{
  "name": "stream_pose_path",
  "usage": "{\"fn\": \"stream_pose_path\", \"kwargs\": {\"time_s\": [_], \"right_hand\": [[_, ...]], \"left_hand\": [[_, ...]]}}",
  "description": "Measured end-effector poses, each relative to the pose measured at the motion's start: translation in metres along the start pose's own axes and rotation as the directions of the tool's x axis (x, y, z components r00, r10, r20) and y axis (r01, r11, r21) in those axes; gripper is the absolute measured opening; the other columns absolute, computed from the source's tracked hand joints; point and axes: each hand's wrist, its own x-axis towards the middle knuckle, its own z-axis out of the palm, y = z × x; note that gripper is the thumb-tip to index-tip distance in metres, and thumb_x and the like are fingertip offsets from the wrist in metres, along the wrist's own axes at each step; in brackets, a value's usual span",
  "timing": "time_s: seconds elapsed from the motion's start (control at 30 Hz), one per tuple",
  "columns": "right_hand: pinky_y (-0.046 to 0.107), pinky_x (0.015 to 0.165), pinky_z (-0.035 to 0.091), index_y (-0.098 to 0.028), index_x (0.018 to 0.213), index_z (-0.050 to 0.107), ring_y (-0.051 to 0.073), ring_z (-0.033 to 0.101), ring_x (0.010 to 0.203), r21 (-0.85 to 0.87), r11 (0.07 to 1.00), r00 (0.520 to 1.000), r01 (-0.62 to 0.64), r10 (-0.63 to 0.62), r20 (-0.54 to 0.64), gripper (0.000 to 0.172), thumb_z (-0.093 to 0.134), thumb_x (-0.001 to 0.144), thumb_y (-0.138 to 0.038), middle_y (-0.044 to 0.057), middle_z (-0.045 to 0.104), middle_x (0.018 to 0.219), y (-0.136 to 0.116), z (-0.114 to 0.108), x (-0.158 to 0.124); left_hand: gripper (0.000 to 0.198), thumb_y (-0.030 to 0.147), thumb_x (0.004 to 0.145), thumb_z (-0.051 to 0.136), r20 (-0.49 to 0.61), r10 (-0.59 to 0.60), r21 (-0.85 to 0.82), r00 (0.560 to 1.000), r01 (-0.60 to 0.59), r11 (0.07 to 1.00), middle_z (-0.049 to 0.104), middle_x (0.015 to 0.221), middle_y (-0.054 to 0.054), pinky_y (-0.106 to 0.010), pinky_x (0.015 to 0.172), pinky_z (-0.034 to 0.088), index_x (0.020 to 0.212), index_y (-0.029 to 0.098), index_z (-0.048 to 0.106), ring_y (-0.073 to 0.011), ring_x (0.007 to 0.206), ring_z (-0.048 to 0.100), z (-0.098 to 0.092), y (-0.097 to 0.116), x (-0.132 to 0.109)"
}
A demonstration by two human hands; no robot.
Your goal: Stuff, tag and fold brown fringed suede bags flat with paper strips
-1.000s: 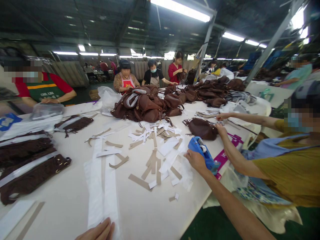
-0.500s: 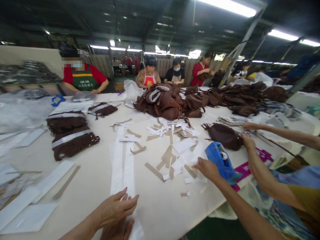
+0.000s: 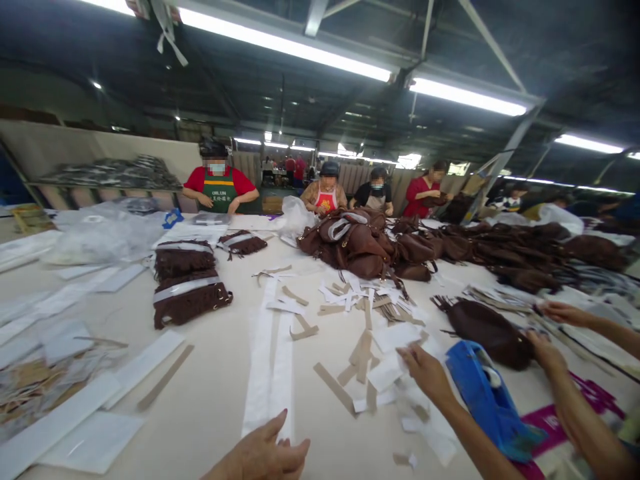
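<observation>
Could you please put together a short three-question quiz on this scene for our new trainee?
1. True or false: the left hand is open, at the near end of the long white strips.
2. What lies closest to the right hand?
A) fringed brown bundles
B) white slips
C) the pile of brown bags
3. Fill in the blank: the tape dispenser is coloured ____.

Key: 1. True; 2. B; 3. blue.

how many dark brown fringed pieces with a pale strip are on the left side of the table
3: the front piece, the middle piece right behind it, and the far piece farther back to their right. More could be hidden underneath.
</observation>
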Motion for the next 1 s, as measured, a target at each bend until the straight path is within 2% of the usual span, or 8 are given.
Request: {"fn": "stream_pose_path", "kwargs": {"time_s": [0.13, 0.23, 0.37, 0.5, 0.57, 0.67, 0.87, 1.0], "right_hand": [[0.025, 0.056, 0.039, -0.023, 0.072, 0.049, 0.017, 0.057, 0.059, 0.172, 0.954, 0.94, 0.246, -0.278, 0.197, 0.029, 0.04, 0.092, -0.041, -0.001, 0.06, 0.062, -0.11, 0.042, -0.029], [0.022, 0.059, 0.039, -0.021, 0.079, 0.057, 0.014, 0.058, 0.062, 0.32, 0.854, 0.772, 0.411, -0.513, 0.375, 0.018, 0.047, 0.09, -0.03, -0.002, 0.063, 0.066, -0.179, 0.067, -0.059], [0.021, 0.07, 0.041, -0.021, 0.089, 0.063, 0.013, 0.061, 0.078, 0.455, 0.65, 0.541, 0.609, -0.759, 0.362, 0.016, 0.048, 0.087, -0.015, 0.0, 0.068, 0.087, -0.228, 0.067, -0.08], [0.021, 0.073, 0.041, -0.022, 0.096, 0.064, 0.014, 0.061, 0.083, 0.414, 0.522, 0.419, 0.746, -0.85, 0.318, 0.018, 0.047, 0.092, -0.017, 0.002, 0.067, 0.092, -0.251, 0.059, -0.08], [0.021, 0.071, 0.041, -0.022, 0.096, 0.064, 0.013, 0.061, 0.082, 0.385, 0.504, 0.412, 0.773, -0.861, 0.299, 0.019, 0.046, 0.094, -0.018, 0.003, 0.067, 0.091, -0.258, 0.059, -0.078], [0.022, 0.071, 0.043, -0.021, 0.098, 0.063, 0.013, 0.061, 0.082, 0.391, 0.53, 0.471, 0.752, -0.848, 0.245, 0.02, 0.044, 0.096, -0.02, 0.003, 0.067, 0.09, -0.263, 0.062, -0.078], [0.028, 0.079, 0.046, -0.02, 0.1, 0.061, 0.016, 0.062, 0.086, 0.306, 0.687, 0.647, 0.659, -0.726, 0.234, 0.02, 0.042, 0.098, -0.027, 0.004, 0.067, 0.093, -0.227, 0.082, -0.095], [0.034, 0.091, 0.047, -0.019, 0.121, 0.056, 0.021, 0.057, 0.11, 0.172, 0.668, 0.615, 0.724, -0.738, 0.28, 0.028, 0.044, 0.095, -0.02, 0.011, 0.062, 0.118, -0.182, 0.121, -0.126]], "left_hand": [[0.045, 0.066, 0.066, 0.065, 0.011, 0.085, -0.041, 0.996, -0.085, 0.996, 0.061, 0.08, -0.009, -0.048, 0.072, 0.057, 0.087, 0.026, 0.071, -0.0271, 0.085, 0.064, -0.003, 0.004, 0.006], [0.054, 0.071, 0.073, 0.052, 0.096, 0.135, -0.045, 0.986, -0.131, 0.99, 0.063, 0.081, -0.014, -0.051, 0.082, 0.055, 0.084, 0.021, 0.072, -0.0312, 0.092, 0.064, -0.003, 0.011, 0.014], [0.042, 0.056, 0.081, 0.05, 0.087, 0.213, 0.225, 0.973, -0.227, 0.948, 0.066, 0.077, -0.014, -0.051, 0.09, 0.049, 0.086, 0.019, 0.071, -0.0315, 0.094, 0.064, -0.019, 0.019, 0.023], [0.032, 0.042, 0.08, 0.055, 0.02, 0.388, 0.491, 0.922, -0.347, 0.799, 0.07, 0.093, -0.014, -0.053, 0.096, 0.044, 0.097, 0.019, 0.07, -0.0311, 0.102, 0.063, -0.053, 0.014, 0.018], [0.04, 0.04, 0.088, 0.041, -0.024, 0.499, 0.695, 0.866, -0.345, 0.631, 0.068, 0.108, -0.013, -0.057, 0.099, 0.04, 0.11, 0.02, 0.067, -0.0309, 0.114, 0.059, -0.056, -0.004, 0.007], [0.044, 0.038, 0.092, 0.035, -0.042, 0.574, 0.915, 0.818, -0.198, 0.35, 0.06, 0.13, -0.01, -0.057, 0.105, 0.035, 0.128, 0.023, 0.056, -0.0302, 0.129, 0.047, -0.028, -0.046, -0.022], [0.059, 0.038, 0.093, 0.043, -0.024, 0.449, 0.998, 0.893, -0.001, 0.056, 0.023, 0.157, -0.005, -0.056, 0.115, 0.023, 0.147, 0.023, 0.027, -0.0298, 0.144, 0.019, 0.03, -0.081, -0.066], [0.062, 0.043, 0.095, 0.039, -0.028, 0.417, 0.999, 0.908, 0.01, 0.044, 0.02, 0.158, -0.006, -0.056, 0.116, 0.019, 0.149, 0.023, 0.02, -0.029, 0.145, 0.014, 0.027, -0.076, -0.064]]}}
